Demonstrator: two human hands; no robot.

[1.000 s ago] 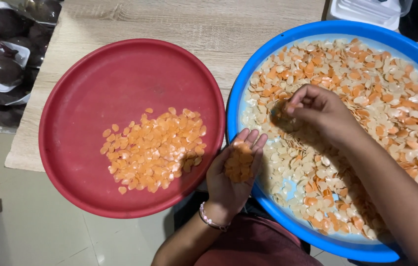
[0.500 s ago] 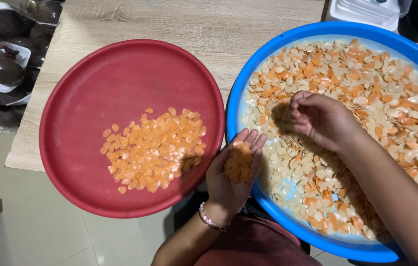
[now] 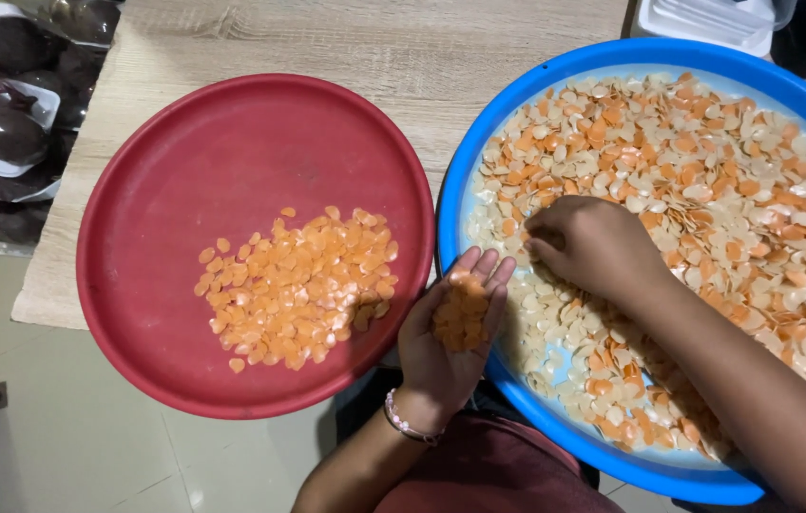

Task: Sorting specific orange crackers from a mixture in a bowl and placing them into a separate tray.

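A blue tray [image 3: 461, 171] on the right holds a spread of mixed orange and pale seeds [image 3: 726, 180]. A red tray [image 3: 184, 171] on the left carries a pile of orange seeds [image 3: 294, 285] only. My left hand [image 3: 446, 342] is cupped palm up over the blue tray's left rim, with a small heap of orange seeds [image 3: 461, 312] in it. My right hand [image 3: 593, 247] rests palm down on the mixed seeds near the tray's left side, fingertips pinched among them.
Both trays sit on a light wooden table [image 3: 374, 47]. Dark packaged items on white trays [image 3: 4, 123] lie at the left edge. A white container [image 3: 707, 21] stands at the top right. Pale floor tiles [image 3: 89, 427] show below the table.
My right hand has shifted slightly left and toward me over the mixed seeds. My left hand stays cupped in place with the orange seeds.
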